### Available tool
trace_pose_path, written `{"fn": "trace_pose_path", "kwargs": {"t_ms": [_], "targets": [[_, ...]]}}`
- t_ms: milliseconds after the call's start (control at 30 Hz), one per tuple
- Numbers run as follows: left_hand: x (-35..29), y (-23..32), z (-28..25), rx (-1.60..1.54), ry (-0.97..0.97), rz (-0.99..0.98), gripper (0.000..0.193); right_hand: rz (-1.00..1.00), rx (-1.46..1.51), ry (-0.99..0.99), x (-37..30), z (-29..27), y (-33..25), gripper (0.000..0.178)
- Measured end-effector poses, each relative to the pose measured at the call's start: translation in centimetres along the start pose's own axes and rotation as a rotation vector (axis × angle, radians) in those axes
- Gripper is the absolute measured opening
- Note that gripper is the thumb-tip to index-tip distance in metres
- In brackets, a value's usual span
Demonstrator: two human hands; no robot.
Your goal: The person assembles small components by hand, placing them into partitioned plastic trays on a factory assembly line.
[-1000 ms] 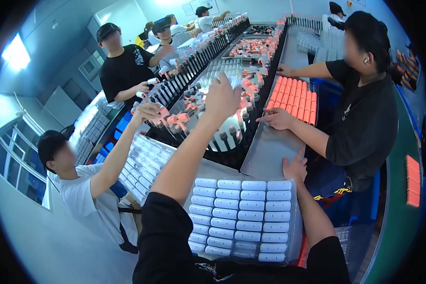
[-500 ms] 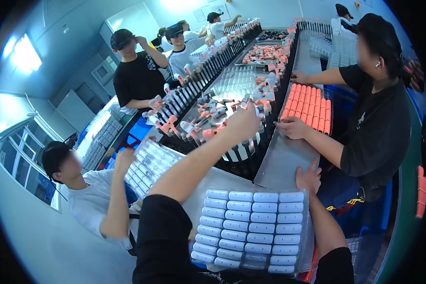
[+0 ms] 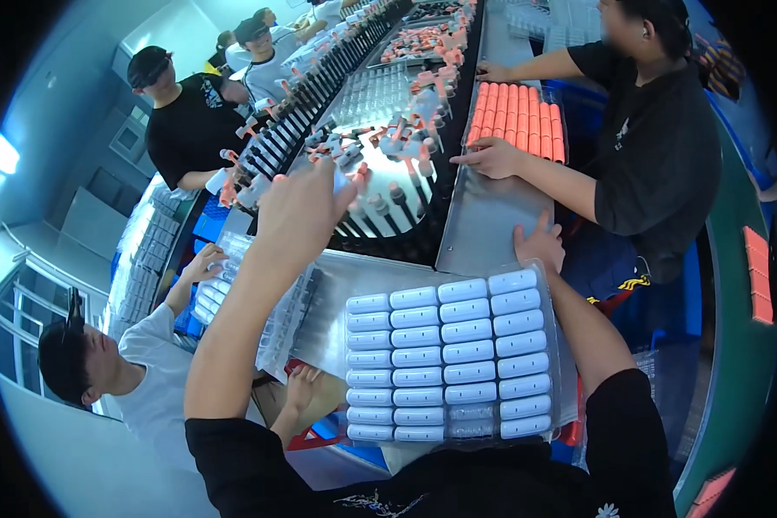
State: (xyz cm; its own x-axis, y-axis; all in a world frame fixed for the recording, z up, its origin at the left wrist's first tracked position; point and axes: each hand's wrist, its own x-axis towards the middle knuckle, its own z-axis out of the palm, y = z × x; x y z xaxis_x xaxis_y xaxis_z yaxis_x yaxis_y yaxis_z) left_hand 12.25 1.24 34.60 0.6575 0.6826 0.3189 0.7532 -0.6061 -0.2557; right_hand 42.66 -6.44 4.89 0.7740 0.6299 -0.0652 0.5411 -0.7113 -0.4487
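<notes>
My left hand [image 3: 306, 207] reaches over the near end of the conveyor, its fingers closed around a small white piece [image 3: 343, 183], mostly hidden by the hand. On the metal bench lies a clear plastic tray [image 3: 473, 423] filled with rows of white rounded cases [image 3: 466, 331]; bare pockets show in its near row. Beyond the tray's far right corner, my right hand [image 3: 540, 246] rests on the bench with fingers apart, holding nothing.
Black upright pegs [image 3: 276, 154] line the conveyor, with pink and grey parts [image 3: 341, 148] around them. At right, a co-worker's hand [image 3: 492, 158] is beside a tray of orange cylinders [image 3: 514, 121]. At left, another person's hand [image 3: 205, 262] touches clear trays [image 3: 289, 315].
The view has shifted, so the scene sits differently. My left hand has moved left along the conveyor's near end. The left co-worker's hand has lowered to the clear trays.
</notes>
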Motion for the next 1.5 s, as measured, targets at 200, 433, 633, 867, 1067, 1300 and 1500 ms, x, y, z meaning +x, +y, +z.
{"fn": "trace_pose_path", "kwargs": {"t_ms": [200, 433, 633, 867, 1067, 1300, 1500], "targets": [[7.9, 4.7, 3.7, -0.011, 0.305, 0.131, 0.043, 0.016, 0.022, 0.007, 0.5, 1.2, 1.2, 0.081], [11.9, 7.4, 15.4, 0.054, 0.402, -0.077, 0.022, 0.011, 0.027, 0.033, 0.0, 0.4, -0.5, 0.085], [9.8, 2.3, 14.3, 0.168, 0.028, -0.129, 0.017, 0.001, 0.076, -0.004, 0.0, 1.7, 0.2, 0.088], [7.6, -2.7, 15.8, 0.316, 0.000, -0.140, 0.020, 0.062, 0.025, 0.069, 0.3, 2.7, 0.1, 0.085], [4.2, -1.9, 12.9, -0.153, 0.125, -0.428, 0.065, 0.028, 0.511, 0.107, 7.1, 4.9, 8.8, 0.069], [-14.6, 5.3, 4.3, -0.500, 0.050, -0.113, 0.033, -0.401, 0.468, -0.067, -20.7, 14.7, 27.7, 0.040], [-25.7, 12.4, 1.8, -0.806, -0.010, 0.024, 0.031, -0.027, 0.169, -0.414, -36.1, 6.0, 33.4, 0.030]]}}
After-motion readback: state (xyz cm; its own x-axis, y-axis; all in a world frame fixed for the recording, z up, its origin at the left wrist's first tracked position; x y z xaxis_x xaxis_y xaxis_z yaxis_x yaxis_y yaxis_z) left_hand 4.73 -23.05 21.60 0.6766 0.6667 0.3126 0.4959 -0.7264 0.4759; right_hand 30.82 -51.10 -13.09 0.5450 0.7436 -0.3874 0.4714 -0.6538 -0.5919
